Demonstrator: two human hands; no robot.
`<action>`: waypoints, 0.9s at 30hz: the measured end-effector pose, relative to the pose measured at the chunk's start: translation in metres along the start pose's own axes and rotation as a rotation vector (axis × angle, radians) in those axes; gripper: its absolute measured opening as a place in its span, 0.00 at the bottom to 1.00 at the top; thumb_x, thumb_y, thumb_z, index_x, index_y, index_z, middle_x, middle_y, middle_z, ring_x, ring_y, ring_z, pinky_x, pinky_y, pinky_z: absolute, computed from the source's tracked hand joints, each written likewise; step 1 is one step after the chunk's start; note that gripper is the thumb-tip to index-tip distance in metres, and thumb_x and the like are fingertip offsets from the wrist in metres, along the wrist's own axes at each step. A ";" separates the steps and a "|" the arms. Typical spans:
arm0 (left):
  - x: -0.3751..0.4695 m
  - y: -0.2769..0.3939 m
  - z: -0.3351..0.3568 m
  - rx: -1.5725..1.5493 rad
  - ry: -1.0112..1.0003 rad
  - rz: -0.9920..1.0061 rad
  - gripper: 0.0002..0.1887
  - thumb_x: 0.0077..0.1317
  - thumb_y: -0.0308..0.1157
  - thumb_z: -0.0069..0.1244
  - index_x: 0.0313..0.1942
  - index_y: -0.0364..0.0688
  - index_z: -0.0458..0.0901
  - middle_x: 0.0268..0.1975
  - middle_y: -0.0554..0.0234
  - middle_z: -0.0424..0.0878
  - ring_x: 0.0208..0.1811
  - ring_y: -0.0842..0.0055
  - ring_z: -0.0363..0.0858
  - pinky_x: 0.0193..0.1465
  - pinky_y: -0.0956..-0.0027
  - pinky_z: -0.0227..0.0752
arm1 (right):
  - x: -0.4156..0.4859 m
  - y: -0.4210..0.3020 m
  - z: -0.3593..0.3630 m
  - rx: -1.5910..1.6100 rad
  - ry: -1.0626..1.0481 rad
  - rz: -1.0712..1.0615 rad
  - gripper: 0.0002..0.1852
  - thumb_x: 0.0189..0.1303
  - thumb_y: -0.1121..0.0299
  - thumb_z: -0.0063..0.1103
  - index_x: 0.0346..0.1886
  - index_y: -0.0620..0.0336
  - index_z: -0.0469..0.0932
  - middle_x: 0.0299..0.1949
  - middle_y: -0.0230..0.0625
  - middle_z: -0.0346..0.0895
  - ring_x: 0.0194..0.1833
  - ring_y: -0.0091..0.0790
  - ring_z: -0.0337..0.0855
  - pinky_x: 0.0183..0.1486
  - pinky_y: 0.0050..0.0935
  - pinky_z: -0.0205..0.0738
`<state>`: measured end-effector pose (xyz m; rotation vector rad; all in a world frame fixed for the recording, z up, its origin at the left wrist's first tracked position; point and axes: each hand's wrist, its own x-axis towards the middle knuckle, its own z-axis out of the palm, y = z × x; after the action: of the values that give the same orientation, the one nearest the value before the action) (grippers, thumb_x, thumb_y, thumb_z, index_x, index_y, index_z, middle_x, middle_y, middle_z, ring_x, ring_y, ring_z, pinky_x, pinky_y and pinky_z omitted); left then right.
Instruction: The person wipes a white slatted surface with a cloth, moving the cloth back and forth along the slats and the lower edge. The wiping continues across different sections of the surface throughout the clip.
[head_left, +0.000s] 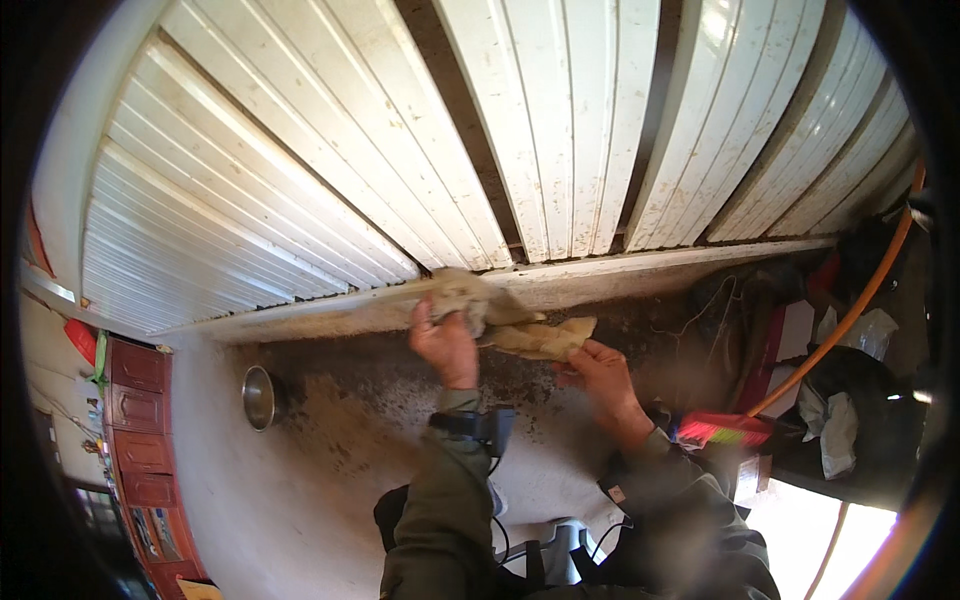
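A crumpled, dirty beige cloth (459, 296) is gripped in my left hand (448, 349), against the lower rail of the white slatted panel. Its upper part is blurred. My right hand (606, 377) pinches the end of a yellowish piece of cloth (551, 336) between thumb and fingers. Whether the two parts are one rag, I cannot tell. Just above my hands, the white ribbed slats (555, 150) bear brown specks and smears. They end at a pale rail (622, 264), with dark gaps between some of them. A device is strapped to my left wrist.
A metal bowl (259, 399) stands on the concrete floor (300, 510) to the left, beside wet dark patches. On the right are a broom with pink bristles (724, 429), its orange handle (840, 330), and plastic bags (829, 427). Reddish-brown cabinets (142, 409) line the far left.
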<state>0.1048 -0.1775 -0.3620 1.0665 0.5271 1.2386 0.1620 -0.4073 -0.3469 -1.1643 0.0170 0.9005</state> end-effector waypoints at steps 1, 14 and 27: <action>0.009 0.008 -0.012 0.075 -0.001 0.037 0.16 0.66 0.14 0.59 0.53 0.34 0.87 0.50 0.61 0.88 0.49 0.75 0.84 0.49 0.67 0.84 | -0.001 0.004 0.003 -0.015 -0.005 0.048 0.14 0.78 0.68 0.59 0.56 0.68 0.85 0.48 0.37 0.88 0.46 0.29 0.88 0.46 0.32 0.86; -0.076 -0.045 0.099 0.487 -0.295 0.341 0.18 0.63 0.15 0.63 0.53 0.31 0.84 0.52 0.60 0.85 0.55 0.68 0.85 0.60 0.63 0.81 | -0.012 -0.010 -0.022 0.096 0.126 -0.038 0.14 0.77 0.68 0.57 0.55 0.66 0.85 0.47 0.33 0.88 0.44 0.29 0.86 0.43 0.32 0.85; -0.001 -0.007 -0.005 0.195 -0.008 -0.016 0.13 0.65 0.13 0.59 0.49 0.33 0.84 0.48 0.62 0.87 0.48 0.76 0.84 0.55 0.66 0.82 | -0.014 -0.009 -0.020 0.025 0.039 -0.035 0.15 0.77 0.67 0.58 0.58 0.64 0.85 0.48 0.34 0.89 0.43 0.28 0.88 0.45 0.30 0.85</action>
<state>0.1039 -0.1767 -0.3705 1.2281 0.6590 1.1860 0.1668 -0.4321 -0.3422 -1.1555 0.0398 0.8444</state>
